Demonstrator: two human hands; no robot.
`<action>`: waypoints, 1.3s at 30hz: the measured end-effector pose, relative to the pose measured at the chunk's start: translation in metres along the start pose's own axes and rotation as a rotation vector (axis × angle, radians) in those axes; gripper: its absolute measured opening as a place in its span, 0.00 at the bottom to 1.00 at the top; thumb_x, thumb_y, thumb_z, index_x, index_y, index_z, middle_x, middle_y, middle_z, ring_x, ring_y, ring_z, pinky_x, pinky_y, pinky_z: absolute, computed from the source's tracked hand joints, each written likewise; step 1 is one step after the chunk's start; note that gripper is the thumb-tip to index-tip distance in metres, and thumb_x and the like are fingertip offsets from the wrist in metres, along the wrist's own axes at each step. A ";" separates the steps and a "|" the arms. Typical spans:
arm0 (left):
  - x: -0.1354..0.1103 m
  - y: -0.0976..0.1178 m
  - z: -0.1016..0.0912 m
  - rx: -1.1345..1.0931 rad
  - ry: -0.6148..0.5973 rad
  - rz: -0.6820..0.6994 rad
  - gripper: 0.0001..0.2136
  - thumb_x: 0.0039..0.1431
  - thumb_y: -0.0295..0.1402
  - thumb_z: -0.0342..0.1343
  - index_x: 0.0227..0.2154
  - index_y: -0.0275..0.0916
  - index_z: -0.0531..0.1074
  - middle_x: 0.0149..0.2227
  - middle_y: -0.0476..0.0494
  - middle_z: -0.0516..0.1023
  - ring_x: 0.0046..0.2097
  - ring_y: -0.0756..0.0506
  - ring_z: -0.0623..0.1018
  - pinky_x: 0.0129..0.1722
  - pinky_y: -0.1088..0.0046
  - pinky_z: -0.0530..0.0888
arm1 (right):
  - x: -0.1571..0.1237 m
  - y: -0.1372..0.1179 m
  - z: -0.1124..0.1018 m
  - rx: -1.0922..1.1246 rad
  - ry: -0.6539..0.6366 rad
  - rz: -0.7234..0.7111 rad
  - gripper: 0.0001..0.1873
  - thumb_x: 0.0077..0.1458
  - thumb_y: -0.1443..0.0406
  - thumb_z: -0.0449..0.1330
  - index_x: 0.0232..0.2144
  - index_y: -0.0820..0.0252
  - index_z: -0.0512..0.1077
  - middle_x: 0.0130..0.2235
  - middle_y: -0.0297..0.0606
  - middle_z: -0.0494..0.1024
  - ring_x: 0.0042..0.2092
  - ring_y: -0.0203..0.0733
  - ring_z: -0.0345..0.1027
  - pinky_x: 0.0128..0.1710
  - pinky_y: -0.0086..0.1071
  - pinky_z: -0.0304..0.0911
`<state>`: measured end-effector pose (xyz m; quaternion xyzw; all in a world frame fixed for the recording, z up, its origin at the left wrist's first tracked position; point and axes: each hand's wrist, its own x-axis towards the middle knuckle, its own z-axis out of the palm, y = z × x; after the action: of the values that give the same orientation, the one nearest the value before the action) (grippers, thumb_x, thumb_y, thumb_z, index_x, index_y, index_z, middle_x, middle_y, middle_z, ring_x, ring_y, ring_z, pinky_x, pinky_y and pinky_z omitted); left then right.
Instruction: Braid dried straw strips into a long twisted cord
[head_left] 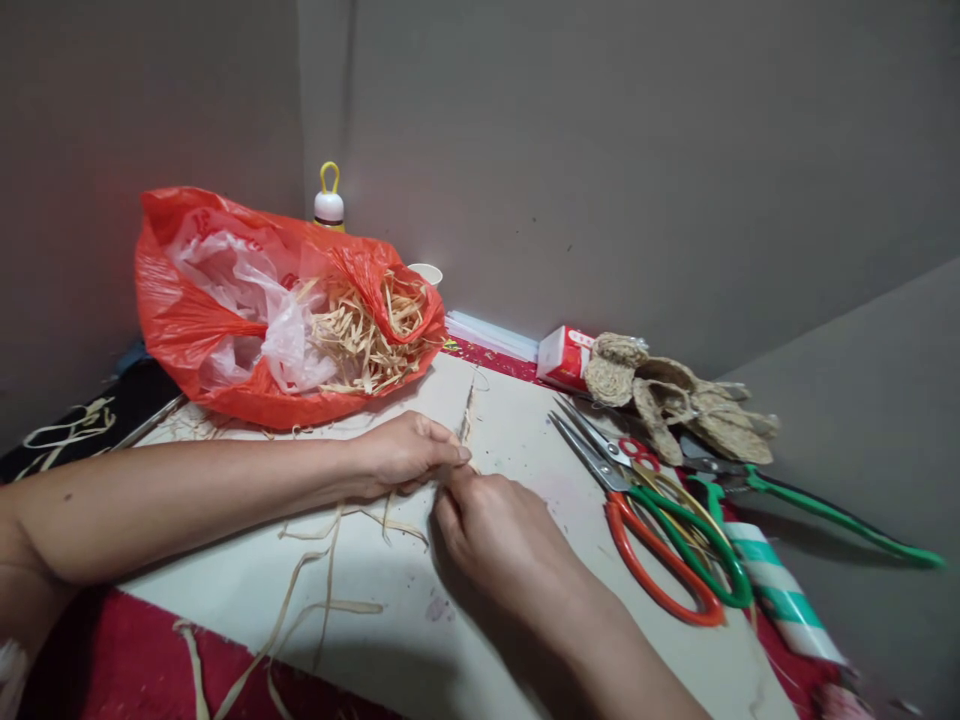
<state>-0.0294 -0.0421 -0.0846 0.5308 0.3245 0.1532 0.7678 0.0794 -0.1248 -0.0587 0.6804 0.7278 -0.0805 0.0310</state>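
Above the white board (525,440), my left hand (409,455) and my right hand (491,530) meet, fingertips pinched close together. A thin, dark-tipped strand (470,405) rises from the pinch. Pale dried straw strips (330,575) trail from under my left hand across the board and over its front edge. My right hand is curled, thumb side against the left fingertips; the exact bit between its fingers is hidden.
Behind my left arm lies a red plastic bag (169,290) full of straw strips. On the right are orange-handled scissors (660,580), green-handled scissors (720,560), green-handled pruning shears (840,515), woven straw pieces (664,390) and a striped roll (784,590). A bottle (328,207) stands behind.
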 end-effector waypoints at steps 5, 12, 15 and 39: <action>0.000 0.000 -0.002 0.032 0.012 0.000 0.10 0.47 0.37 0.57 0.25 0.33 0.73 0.10 0.59 0.53 0.14 0.58 0.51 0.14 0.78 0.45 | -0.011 -0.012 -0.005 0.065 -0.173 -0.139 0.15 0.53 0.69 0.47 0.25 0.62 0.72 0.25 0.43 0.77 0.25 0.40 0.67 0.24 0.32 0.45; 0.002 0.003 -0.005 -0.075 -0.085 -0.094 0.13 0.44 0.41 0.60 0.25 0.34 0.70 0.18 0.52 0.68 0.15 0.58 0.57 0.14 0.79 0.47 | -0.025 -0.025 -0.020 0.221 -0.504 -0.262 0.13 0.54 0.65 0.50 0.25 0.58 0.73 0.26 0.36 0.74 0.24 0.33 0.60 0.24 0.26 0.49; 0.003 0.002 -0.008 -0.114 -0.139 -0.130 0.16 0.41 0.42 0.63 0.26 0.35 0.69 0.15 0.57 0.62 0.15 0.59 0.54 0.14 0.80 0.44 | -0.030 -0.029 -0.028 0.283 -0.562 -0.275 0.12 0.55 0.64 0.51 0.25 0.58 0.72 0.25 0.33 0.72 0.23 0.31 0.57 0.23 0.25 0.49; 0.002 -0.011 -0.005 0.308 0.062 0.053 0.09 0.49 0.36 0.51 0.22 0.35 0.69 0.13 0.57 0.55 0.15 0.56 0.51 0.16 0.77 0.46 | -0.055 0.134 0.010 -0.190 -0.017 0.450 0.16 0.52 0.69 0.49 0.42 0.65 0.71 0.44 0.51 0.75 0.45 0.49 0.69 0.42 0.35 0.60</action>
<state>-0.0326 -0.0414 -0.0964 0.6456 0.3533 0.1382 0.6628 0.2163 -0.1726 -0.0704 0.8186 0.5620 -0.0085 0.1185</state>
